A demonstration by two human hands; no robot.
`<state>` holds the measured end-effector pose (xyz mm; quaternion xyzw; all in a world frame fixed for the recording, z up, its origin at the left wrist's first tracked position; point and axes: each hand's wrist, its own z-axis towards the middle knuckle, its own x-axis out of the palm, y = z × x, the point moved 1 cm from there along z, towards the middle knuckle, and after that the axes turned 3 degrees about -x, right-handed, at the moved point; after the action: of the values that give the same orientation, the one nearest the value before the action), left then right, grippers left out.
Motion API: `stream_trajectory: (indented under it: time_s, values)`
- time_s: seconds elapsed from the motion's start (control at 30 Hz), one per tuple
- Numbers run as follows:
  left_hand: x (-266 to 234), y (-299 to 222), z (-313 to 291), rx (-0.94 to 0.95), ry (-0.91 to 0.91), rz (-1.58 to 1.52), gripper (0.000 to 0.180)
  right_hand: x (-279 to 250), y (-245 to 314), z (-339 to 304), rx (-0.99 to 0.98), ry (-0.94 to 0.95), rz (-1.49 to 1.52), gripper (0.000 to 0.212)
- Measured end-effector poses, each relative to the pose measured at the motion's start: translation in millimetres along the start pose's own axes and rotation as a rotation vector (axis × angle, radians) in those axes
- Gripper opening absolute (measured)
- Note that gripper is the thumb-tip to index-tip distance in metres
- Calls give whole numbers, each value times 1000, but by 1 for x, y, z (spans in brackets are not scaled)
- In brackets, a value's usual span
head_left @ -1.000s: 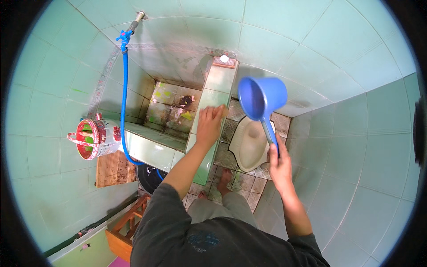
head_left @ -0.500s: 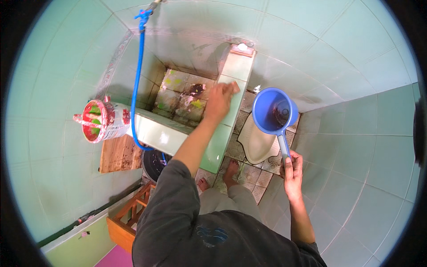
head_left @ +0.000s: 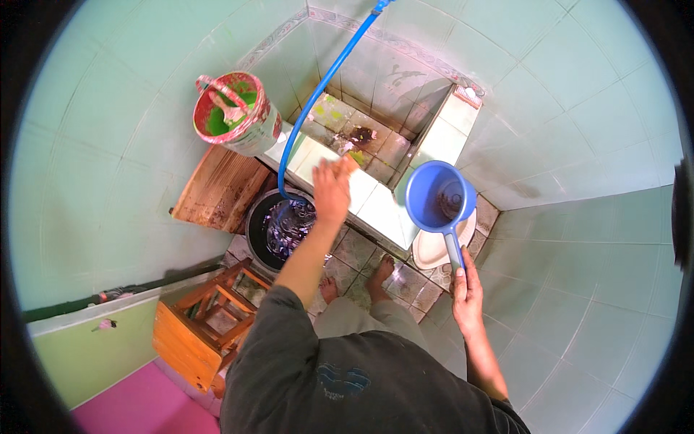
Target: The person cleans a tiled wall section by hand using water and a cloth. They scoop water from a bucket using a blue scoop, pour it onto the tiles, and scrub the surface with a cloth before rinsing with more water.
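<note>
My left hand [head_left: 332,194] presses a small orange-brown scrubbing pad [head_left: 350,163] on the white tiled ledge [head_left: 367,202] at the front of a tiled basin; its fingers partly hide the pad. My right hand [head_left: 468,295] is closed round the handle of a blue water dipper [head_left: 438,194], its bowl tipped open toward me. Some dark residue or shadow shows inside the bowl. Below the dipper lies a squat toilet [head_left: 431,251], partly covered by it.
A blue hose [head_left: 325,81] drops into a black tub [head_left: 254,235] of water. On the ledge's left end stands a paint-smeared bucket [head_left: 254,137]. A wooden board [head_left: 220,189] leans on the wall; a wooden stool [head_left: 189,340] stands nearer. The basin floor [head_left: 394,149] has coloured smears.
My left hand has moved from the basin's right-hand ledge to its front ledge, nearer the hose. My view has shifted left, bringing the tub's water into sight. The dipper stays in my right hand.
</note>
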<state>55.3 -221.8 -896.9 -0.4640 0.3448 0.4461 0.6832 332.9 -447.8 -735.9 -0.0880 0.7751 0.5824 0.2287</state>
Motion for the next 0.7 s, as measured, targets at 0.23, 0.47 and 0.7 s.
stream_trajectory:
  time_s: [0.23,0.47,0.7]
  values:
    - [2,14,-11,-77,14,141,47,37,49,-31,-266,-20,-348,48]
    - [20,-98,-96,126,118,-155,45,54,58,-57,-271,-20,-448,47]
    - [-2,-26,-53,25,69,-108,49,59,51,-77,-260,-41,-526,46]
